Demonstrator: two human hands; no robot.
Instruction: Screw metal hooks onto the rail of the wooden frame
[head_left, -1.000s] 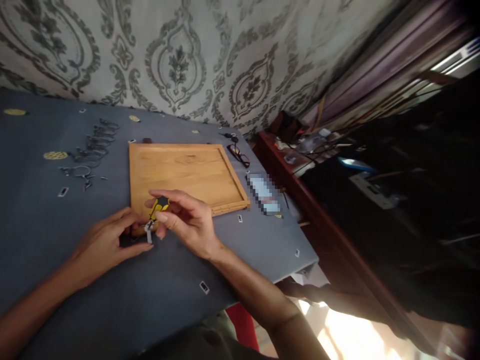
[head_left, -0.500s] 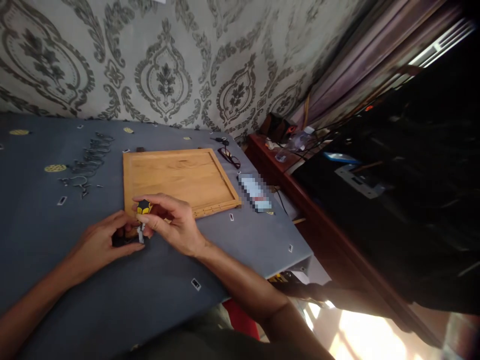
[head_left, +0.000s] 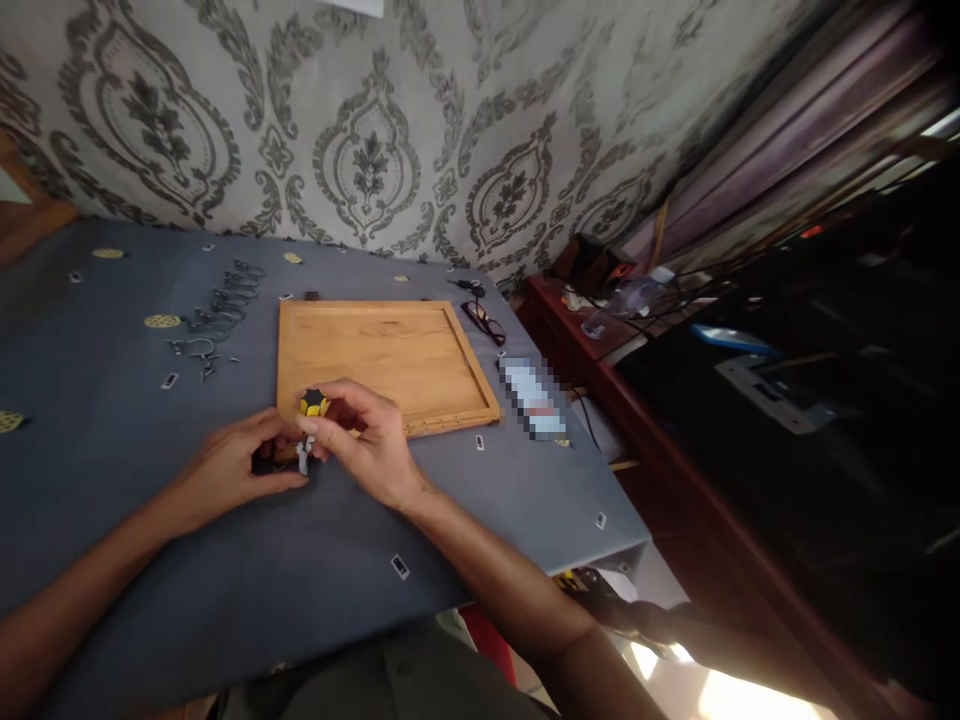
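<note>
My right hand (head_left: 367,440) grips the yellow-and-black handle of a stubby screwdriver (head_left: 313,403) between thumb and fingers. Below the handle is a small grey metal piece (head_left: 303,457), touched by the thumb of my left hand (head_left: 229,465). The left fingers curl round behind it, over a dark part whose kind I cannot make out. Both hands are at the near left corner of a framed wooden panel (head_left: 375,350) lying on the table. The screwdriver's tip is hidden by my fingers.
Several dark metal ring-shaped fittings (head_left: 217,312) lie in a row at the left. Eyeglasses (head_left: 484,322), keys (head_left: 471,288) and a phone (head_left: 534,398) lie right of the panel. A plastic bottle (head_left: 637,293) lies on the reddish wooden desk (head_left: 551,310) beyond the cloth-covered table (head_left: 360,620).
The camera view has swung left, so everything sits further right. Both hands keep their hold at the panel's corner, and the screwdriver handle stays in my right fingers.
</note>
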